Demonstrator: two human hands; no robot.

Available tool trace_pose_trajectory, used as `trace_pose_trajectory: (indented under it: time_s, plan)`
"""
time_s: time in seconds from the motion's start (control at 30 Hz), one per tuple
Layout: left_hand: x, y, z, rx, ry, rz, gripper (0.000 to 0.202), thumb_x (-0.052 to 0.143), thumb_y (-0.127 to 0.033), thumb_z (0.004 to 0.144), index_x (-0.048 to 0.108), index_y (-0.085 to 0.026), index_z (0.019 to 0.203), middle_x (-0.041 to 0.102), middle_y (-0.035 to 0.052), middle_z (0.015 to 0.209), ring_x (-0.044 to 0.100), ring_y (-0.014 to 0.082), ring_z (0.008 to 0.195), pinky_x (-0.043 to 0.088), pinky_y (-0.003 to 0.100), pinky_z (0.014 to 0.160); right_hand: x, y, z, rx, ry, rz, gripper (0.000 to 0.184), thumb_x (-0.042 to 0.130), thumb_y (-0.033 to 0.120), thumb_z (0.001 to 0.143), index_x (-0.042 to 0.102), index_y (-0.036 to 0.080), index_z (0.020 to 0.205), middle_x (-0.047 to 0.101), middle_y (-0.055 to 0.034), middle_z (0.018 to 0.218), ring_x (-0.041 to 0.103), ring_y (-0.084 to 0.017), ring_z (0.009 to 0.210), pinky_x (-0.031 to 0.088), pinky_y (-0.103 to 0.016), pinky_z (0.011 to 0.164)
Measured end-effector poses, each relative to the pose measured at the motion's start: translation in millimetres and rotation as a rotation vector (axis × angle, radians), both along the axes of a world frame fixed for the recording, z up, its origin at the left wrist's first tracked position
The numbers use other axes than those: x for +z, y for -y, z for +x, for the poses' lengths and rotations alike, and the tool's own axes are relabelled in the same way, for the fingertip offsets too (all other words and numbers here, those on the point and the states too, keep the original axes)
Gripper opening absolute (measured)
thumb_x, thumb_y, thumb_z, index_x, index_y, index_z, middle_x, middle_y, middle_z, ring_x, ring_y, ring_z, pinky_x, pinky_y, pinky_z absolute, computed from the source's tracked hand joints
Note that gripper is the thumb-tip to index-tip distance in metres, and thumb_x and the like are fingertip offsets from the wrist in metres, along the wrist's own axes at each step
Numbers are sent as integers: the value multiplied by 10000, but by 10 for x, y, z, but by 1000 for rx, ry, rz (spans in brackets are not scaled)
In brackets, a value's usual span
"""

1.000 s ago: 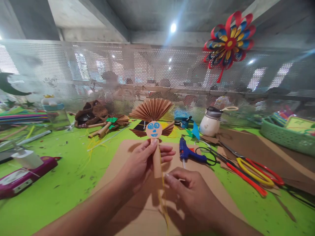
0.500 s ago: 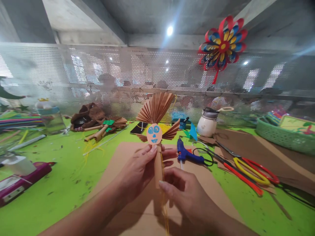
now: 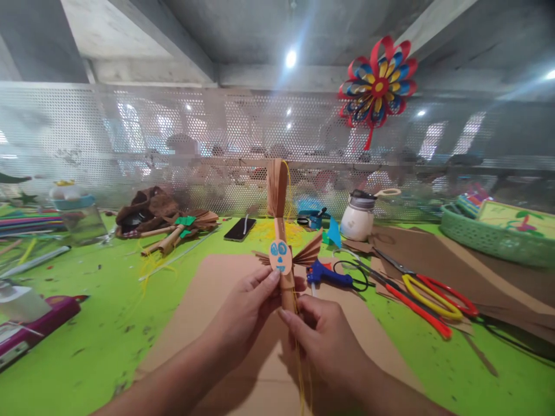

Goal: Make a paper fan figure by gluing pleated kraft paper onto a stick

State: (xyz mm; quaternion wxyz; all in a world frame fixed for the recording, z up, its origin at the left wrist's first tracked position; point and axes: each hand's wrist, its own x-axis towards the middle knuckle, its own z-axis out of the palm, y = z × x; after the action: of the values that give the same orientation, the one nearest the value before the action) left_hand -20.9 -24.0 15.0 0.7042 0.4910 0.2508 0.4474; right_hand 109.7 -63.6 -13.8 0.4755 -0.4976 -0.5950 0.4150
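Left hand (image 3: pixel 247 315) pinches the paper figure (image 3: pixel 281 258) at the lower edge of its face disc. Figure is between both hands, long axis roughly upright in view, pleated fan (image 3: pixel 276 188) up. Right hand (image 3: pixel 327 329) is nearer its lower end, fingers curled beside the yellow string (image 3: pixel 300 378); can't tell if gripping.

Over the bright green worktop (image 3: pixel 121 300), an open way runs left from the left hand (image 3: pixel 245 306) to the purple plastic power strip (image 3: pixel 60 309). Just beyond the right hand (image 3: pixel 325 326), the blue plastic glue gun (image 3: pixel 333 275) obstructs; farther right, red-and-yellow-handled metal scissors (image 3: pixel 410 282) bar the way.
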Motion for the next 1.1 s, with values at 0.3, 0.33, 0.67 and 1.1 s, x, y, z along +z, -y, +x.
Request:
trace_pose_trajectory:
  time_s: [0.3,0.33,0.67,1.1]
  plan:
    - [-76,1,33,44,4,-67,183,599,-319,843,627,-147,900,697,113,964,652,191,794,478,312,765,-30,-32,11,-30,72,36,259,565,323,838,540,152,644,453,37,522,380,-86,482,286,-228,448]
    - [-94,-2,37,46,-5,-70,189,597,-326,843,629,-145,886,703,108,937,651,187,777,477,309,761,-25,-32,12,-38,82,38,257,568,317,836,549,149,643,452,35,528,374,-87,486,284,-232,451]
    - [-60,85,82,120,-218,12,313,616,-392,801,677,-113,674,665,66,646,586,164,626,438,264,658,-55,-64,35,-75,111,11,290,597,326,810,515,162,586,440,36,520,360,-91,496,257,-230,455]
    - [-53,50,71,115,-203,-20,235,672,-364,769,662,-134,816,679,35,698,587,150,644,416,233,611,-63,-36,37,-42,197,134,170,584,280,828,686,152,875,655,-36,686,511,-127,565,357,-237,521]
